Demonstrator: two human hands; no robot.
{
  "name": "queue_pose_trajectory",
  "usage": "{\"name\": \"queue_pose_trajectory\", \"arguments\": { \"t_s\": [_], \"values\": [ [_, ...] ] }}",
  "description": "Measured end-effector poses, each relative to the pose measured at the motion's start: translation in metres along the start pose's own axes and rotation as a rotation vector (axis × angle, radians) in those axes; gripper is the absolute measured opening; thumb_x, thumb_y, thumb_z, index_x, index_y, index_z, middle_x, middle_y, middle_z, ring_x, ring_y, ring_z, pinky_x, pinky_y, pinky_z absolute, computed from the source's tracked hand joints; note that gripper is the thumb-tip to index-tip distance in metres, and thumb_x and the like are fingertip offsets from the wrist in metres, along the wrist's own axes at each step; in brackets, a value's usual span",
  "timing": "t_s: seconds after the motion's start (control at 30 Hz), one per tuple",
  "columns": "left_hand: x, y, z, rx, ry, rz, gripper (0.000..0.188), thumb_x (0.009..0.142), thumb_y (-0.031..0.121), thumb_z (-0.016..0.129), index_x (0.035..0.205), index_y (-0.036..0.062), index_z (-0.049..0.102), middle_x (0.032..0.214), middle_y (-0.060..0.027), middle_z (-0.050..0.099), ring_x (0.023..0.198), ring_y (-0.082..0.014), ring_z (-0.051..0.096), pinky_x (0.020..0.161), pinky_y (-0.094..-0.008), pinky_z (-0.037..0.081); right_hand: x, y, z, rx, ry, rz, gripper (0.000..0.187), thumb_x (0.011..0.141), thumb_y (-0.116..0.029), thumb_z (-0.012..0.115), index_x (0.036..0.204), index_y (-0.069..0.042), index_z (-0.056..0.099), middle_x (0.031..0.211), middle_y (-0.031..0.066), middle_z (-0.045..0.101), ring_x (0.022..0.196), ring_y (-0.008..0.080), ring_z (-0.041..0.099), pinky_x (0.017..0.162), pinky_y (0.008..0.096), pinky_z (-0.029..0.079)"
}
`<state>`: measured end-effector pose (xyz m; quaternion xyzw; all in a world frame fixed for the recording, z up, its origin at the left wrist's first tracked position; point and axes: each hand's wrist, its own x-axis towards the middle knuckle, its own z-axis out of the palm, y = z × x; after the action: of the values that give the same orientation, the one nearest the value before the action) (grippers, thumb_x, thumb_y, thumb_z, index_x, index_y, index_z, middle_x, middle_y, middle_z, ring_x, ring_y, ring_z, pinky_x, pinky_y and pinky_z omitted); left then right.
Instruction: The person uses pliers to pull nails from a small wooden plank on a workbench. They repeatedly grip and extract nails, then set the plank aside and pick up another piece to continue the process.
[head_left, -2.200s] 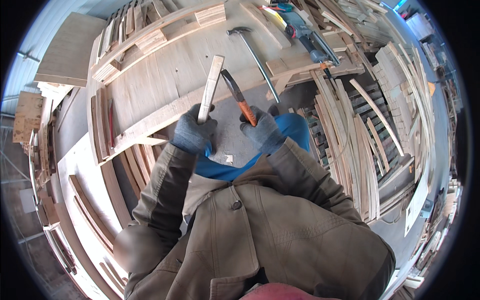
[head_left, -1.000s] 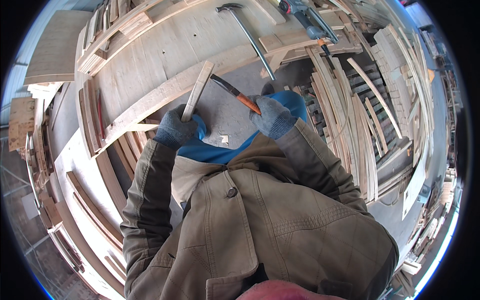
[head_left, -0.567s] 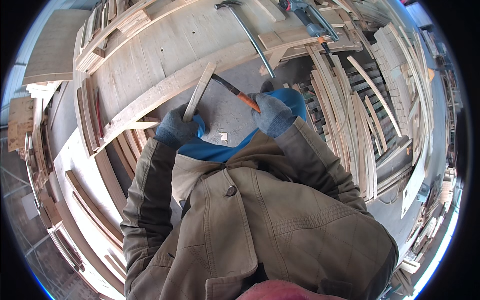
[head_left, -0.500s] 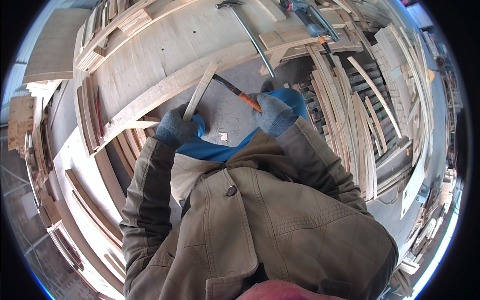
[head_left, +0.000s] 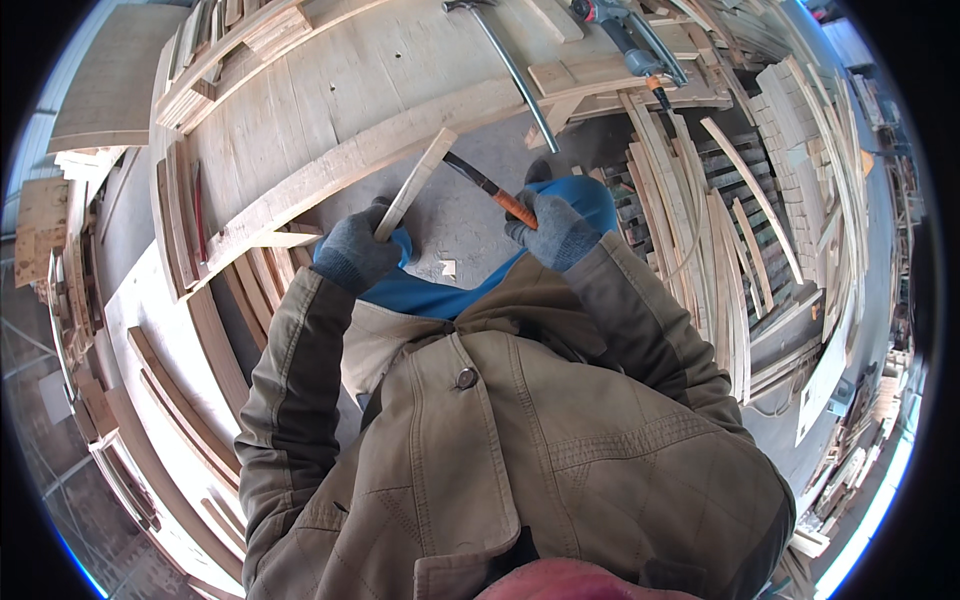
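In my gloved left hand point(head_left: 358, 245) is a short, pale wooden strip point(head_left: 417, 180), gripped at its lower end and slanting up to the right. My gloved right hand point(head_left: 552, 228) is closed around the orange-brown handle of a dark-bladed tool point(head_left: 478, 178), perhaps a knife; its exact kind is not plain. The blade points up and left, its tip close beside the upper end of the strip. Whether the two touch I cannot tell. Both are held over the floor in front of my blue-trousered legs, near the bench edge.
Ahead is a wooden workbench point(head_left: 310, 120). A hammer point(head_left: 505, 70) lies on it, handle overhanging the near edge. A nail gun point(head_left: 628, 45) with a hose lies at the far right. Stacked wood strips point(head_left: 735, 280) stand to my right, more boards point(head_left: 185, 400) to my left.
Both hands, with the strip and the tool, have shifted slightly to the right in view. The tool's tip remains near the strip's upper end.
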<state>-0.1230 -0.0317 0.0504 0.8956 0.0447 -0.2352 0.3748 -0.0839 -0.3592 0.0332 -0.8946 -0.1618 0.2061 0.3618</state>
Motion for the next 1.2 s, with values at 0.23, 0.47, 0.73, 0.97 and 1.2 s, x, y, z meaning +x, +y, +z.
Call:
{"name": "queue_pose_trajectory", "arguments": {
  "t_s": [0.23, 0.47, 0.73, 0.97, 1.2],
  "values": [
    [-0.005, 0.009, 0.002, 0.065, -0.023, -0.064, 0.036, 0.086, 0.029, 0.069, 0.115, 0.0101, 0.074, 0.098, -0.0205, 0.077, 0.094, -0.0342, 0.076, 0.086, -0.043, 0.059, -0.01, 0.007, 0.021, 0.093, 0.002, 0.049, 0.032, 0.094, -0.026, 0.08, 0.106, -0.002, 0.063, 0.085, 0.0239, 0.067, 0.08, 0.0419, 0.068, 0.072, 0.047, 0.052],
    [0.01, 0.037, 0.037, -0.334, 0.169, 0.019, 0.034, 0.084, 0.012, 0.072, 0.116, 0.0011, 0.072, 0.085, -0.0176, 0.071, 0.08, -0.0303, 0.072, 0.076, -0.0402, 0.059, 0.007, -0.009, 0.052, 0.459, 0.194, 0.038, 0.021, 0.096, -0.016, 0.076, 0.107, -0.003, 0.064, 0.084, 0.0157, 0.065, 0.077, 0.0285, 0.064, 0.072, 0.0403, 0.052],
    [0.008, 0.072, 0.032, -0.748, 0.227, 0.038, 0.039, 0.09, 0.002, 0.067, 0.127, -0.0059, 0.061, 0.079, -0.0047, 0.062, 0.06, -0.0132, 0.063, 0.053, -0.0286, 0.051, 0.023, -0.045, 0.053, 0.468, 0.259, 0.029, 0.024, 0.095, -0.017, 0.077, 0.109, -0.003, 0.065, 0.088, 0.017, 0.07, 0.083, 0.0293, 0.07, 0.078, 0.0412, 0.054],
    [0.011, 0.058, 0.02, -0.9, 0.239, 0.002, 0.04, 0.089, -0.001, 0.069, 0.128, -0.0072, 0.061, 0.08, -0.0054, 0.062, 0.059, -0.0144, 0.061, 0.051, -0.0287, 0.05, 0.014, -0.022, 0.055, 0.388, 0.149, 0.045, 0.027, 0.096, -0.015, 0.078, 0.114, 0.0, 0.065, 0.09, 0.0111, 0.068, 0.083, 0.0202, 0.067, 0.078, 0.0347, 0.057],
    [0.016, 0.026, -0.002, -0.806, 0.209, 0.006, 0.042, 0.089, 0.0, 0.074, 0.128, -0.007, 0.063, 0.084, -0.0067, 0.066, 0.063, -0.0151, 0.064, 0.056, -0.0292, 0.053, 0.013, -0.003, 0.057, 0.545, 0.099, 0.104, 0.025, 0.097, -0.012, 0.075, 0.117, 0.0, 0.067, 0.089, 0.0122, 0.07, 0.077, 0.0206, 0.068, 0.072, 0.0346, 0.057]
  ]
}}
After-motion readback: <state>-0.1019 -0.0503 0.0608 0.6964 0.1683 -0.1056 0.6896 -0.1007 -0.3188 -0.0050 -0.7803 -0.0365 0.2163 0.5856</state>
